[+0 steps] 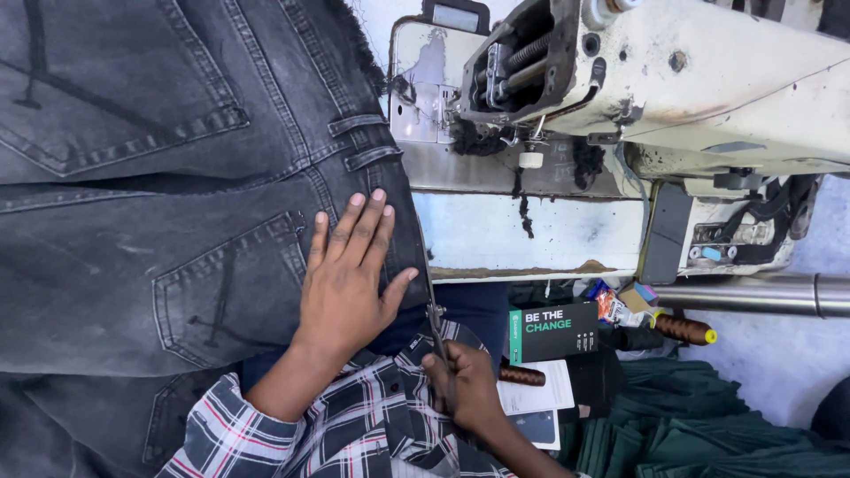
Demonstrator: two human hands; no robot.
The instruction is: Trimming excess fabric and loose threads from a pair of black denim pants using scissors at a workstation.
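Nearest cam: plaid sleeves, both forearms coming up from bottom edge. Right hand (462, 382) closed round the handles of a pair of scissors (431, 301), blades running up along the right edge of the dark grey jeans (177, 177); tips hard to make out vs. the fabric. Left hand (345, 279) open, fingers spread flat, palm down on the jeans just by the back pocket (232, 288) & below the waistband belt loops (367, 142) — holds nothing, only presses cloth to the counter. Scissors lie just right of the left thumb, near but prob. not touching. Step in hand, as I judge: trimming along the garment edge w/ cloth pinned still. Next move would call for keeping fabric taut under the left palm, blades tracking the edge, thumb kept off the cut line. Right of the hands: green-and-black box (553, 332), white card (536, 389), brown thread cones (682, 329), folded green cloth (708, 425). Farther: white machine bed (531, 235), worn, w/ dark lint on it. Farthest: sewing machine head (673, 80), cream, chipped paint, needle area over the bed, well apart from both hands.
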